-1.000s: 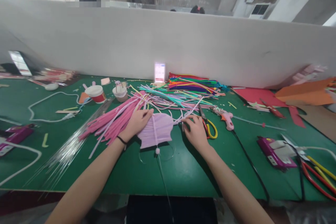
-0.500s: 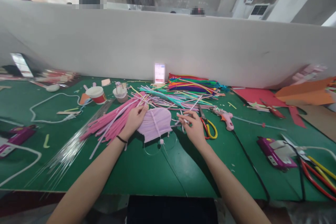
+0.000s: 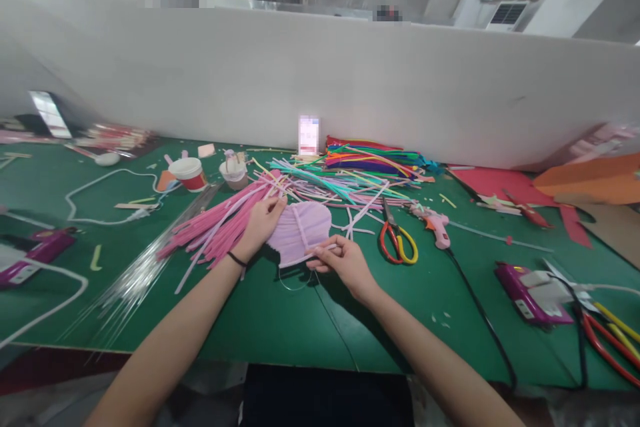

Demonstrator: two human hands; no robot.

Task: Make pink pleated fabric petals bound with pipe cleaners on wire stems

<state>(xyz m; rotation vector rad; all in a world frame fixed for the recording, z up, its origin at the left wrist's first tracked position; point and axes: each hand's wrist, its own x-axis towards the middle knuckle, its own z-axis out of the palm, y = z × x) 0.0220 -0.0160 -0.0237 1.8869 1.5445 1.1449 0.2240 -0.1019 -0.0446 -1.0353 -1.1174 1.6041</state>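
A lilac panel of pipe cleaners (image 3: 313, 217), laid side by side with one strip across them, lies in front of me. My left hand (image 3: 264, 221) is closed on its upper left edge, thumb and fingers pinching it. At the lower right edge, my right hand (image 3: 347, 267) pinches a short lilac pipe cleaner (image 3: 332, 247) against or just above the panel; exact contact is hidden by the fingers. A thin clear loop of line (image 3: 294, 288) hangs out below the panel. Pink pipe cleaners (image 3: 207, 230) lie in a bundle beside my left hand.
Red-and-yellow-handled scissors (image 3: 399, 240) and a pink glue gun (image 3: 437, 227) lie to the right. Coloured pipe cleaners (image 3: 370, 163) are piled behind, near a propped phone (image 3: 309, 135). A paper cup (image 3: 187, 173), clear thin rods (image 3: 133, 280) and purple power strips (image 3: 530, 293) also occupy the green table.
My right hand has moved left and down with the pipe cleaner, from beside the panel to its lower right edge. My left hand keeps its hold. The view has shifted slightly.
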